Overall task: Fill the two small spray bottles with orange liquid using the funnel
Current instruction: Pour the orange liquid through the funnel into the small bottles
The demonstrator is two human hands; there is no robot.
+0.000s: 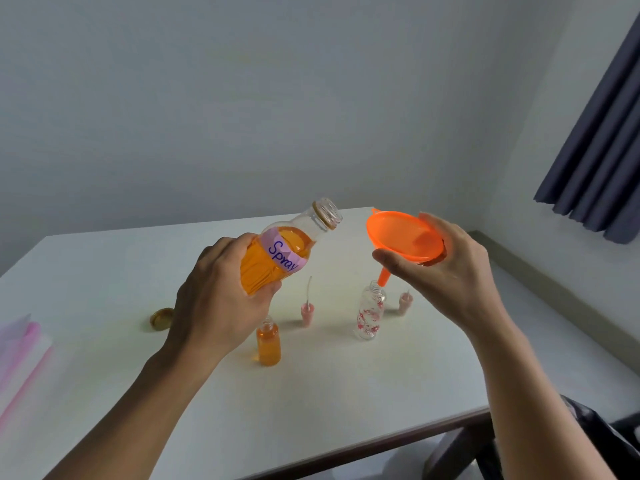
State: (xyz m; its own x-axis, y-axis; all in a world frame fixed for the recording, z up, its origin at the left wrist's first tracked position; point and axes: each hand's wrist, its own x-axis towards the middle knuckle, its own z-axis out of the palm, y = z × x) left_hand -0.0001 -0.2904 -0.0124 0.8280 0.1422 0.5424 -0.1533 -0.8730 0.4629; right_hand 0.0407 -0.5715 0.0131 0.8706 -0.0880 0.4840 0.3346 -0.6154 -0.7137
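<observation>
My left hand grips a large clear bottle of orange liquid with a pink "Spray" label, uncapped and tilted, its mouth pointing up to the right. My right hand holds an orange funnel by its rim, with the spout at the neck of an empty flowered spray bottle standing on the white table. A second small spray bottle, filled with orange liquid and open, stands below my left hand. Two pink spray heads rest on the table beside the small bottles.
A gold cap lies at the left of the table. A pink and white plastic packet sits at the left edge. A dark curtain hangs at the right, and the wall stands behind the table.
</observation>
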